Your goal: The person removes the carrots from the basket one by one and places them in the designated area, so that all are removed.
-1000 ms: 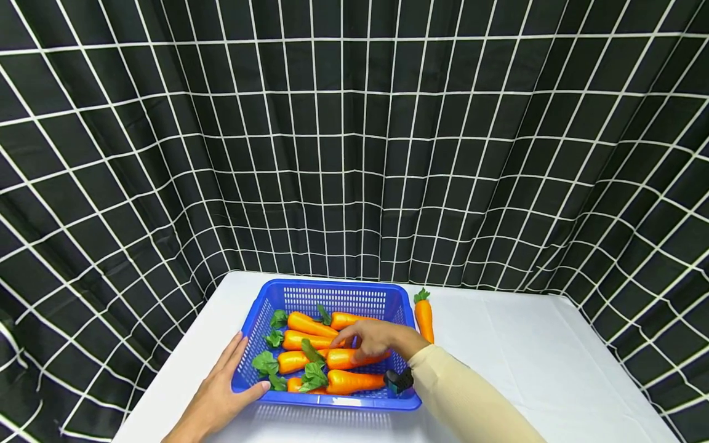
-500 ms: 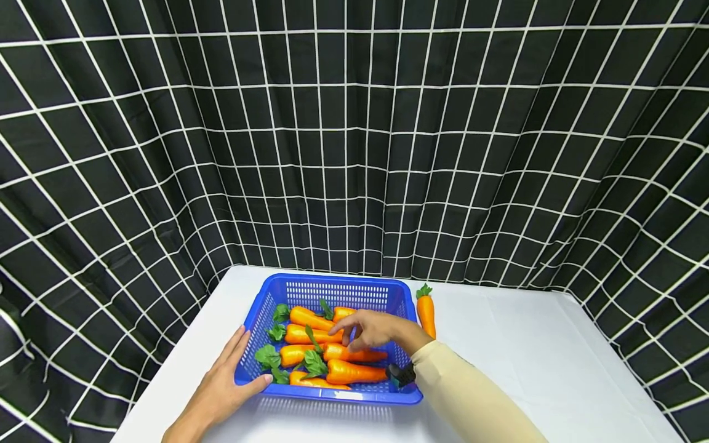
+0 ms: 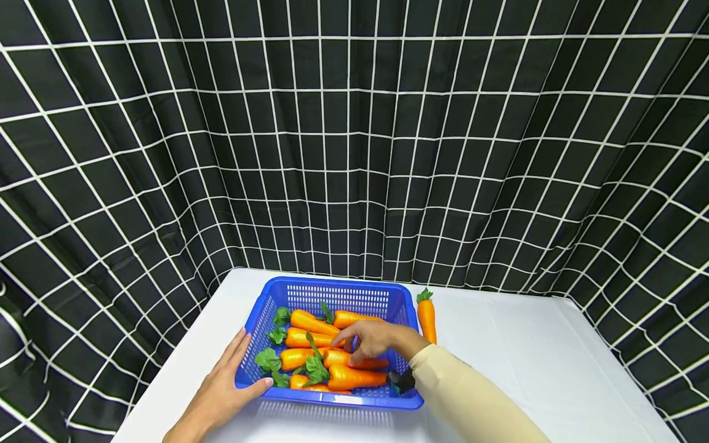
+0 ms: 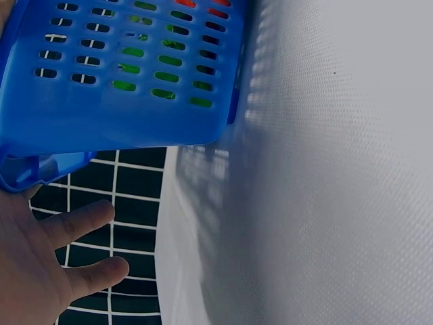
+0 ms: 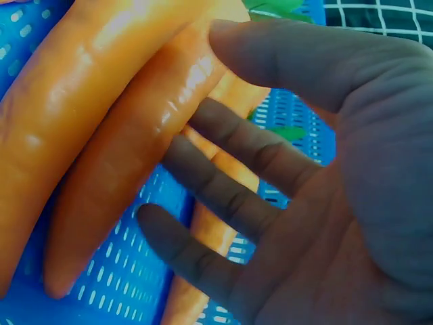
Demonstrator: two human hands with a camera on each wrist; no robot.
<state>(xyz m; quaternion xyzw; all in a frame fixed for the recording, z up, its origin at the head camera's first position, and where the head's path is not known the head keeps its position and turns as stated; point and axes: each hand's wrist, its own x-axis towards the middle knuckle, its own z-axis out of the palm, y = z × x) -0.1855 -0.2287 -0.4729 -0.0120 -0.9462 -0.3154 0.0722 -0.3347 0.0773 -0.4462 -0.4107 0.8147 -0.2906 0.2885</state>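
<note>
A blue plastic basket [image 3: 310, 399] holds several orange carrots with green leafy tops, lying mostly crosswise. At its left front corner rests my left hand [image 3: 218, 391], fingers stretched along the left side and thumb over the front rim. In the left wrist view, two fingers of this hand [image 4: 54, 250] spread away from the basket wall [image 4: 122, 122]. My right hand [image 3: 379, 339] reaches inside over the right half. Its thumb and fingers straddle one carrot [image 5: 128, 162]; the thumb tip lies on it, and the other fingers [image 5: 223, 183] bend toward its far side.
A single carrot [image 3: 426, 319] lies on the white-covered table [image 3: 532, 363], just right of the basket. Black curtain [image 3: 354, 154] with a white grid surrounds the table at the back and sides. A small dark camera [image 3: 400, 381] sits at the right wrist.
The carrot under my right hand has tilted slightly, its leafy end swinging. The hand lifted a little, then came back down on it. My left hand stays at the basket corner.
</note>
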